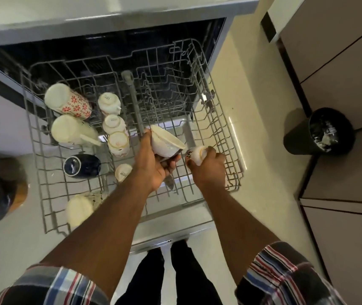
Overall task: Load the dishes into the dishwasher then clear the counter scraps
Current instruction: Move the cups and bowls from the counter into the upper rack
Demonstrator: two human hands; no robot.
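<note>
- My left hand [153, 164] is curled round a white ceramic bowl [166, 142], tilted on its side with the rim facing right, held over the middle of the grey wire dishwasher rack [217, 119].
- Under the same fingers I also clamp a metal utensil [169, 182]; its pointed end sticks out below my palm, and I cannot tell what kind it is.
- My right hand [208, 168] grips a small white cup with a dark floral pattern [195, 155], just beside the bowl, above the right part of the rack.
- On the rack's left side stand upside-down pieces: a tall white mug with red flowers [69, 101], a plain white mug [72, 130], a dark blue mug [81, 166], and a row of small white cups [114, 124].
- A black bin [318, 133] stands on the floor to the right, well apart from the rack.
</note>
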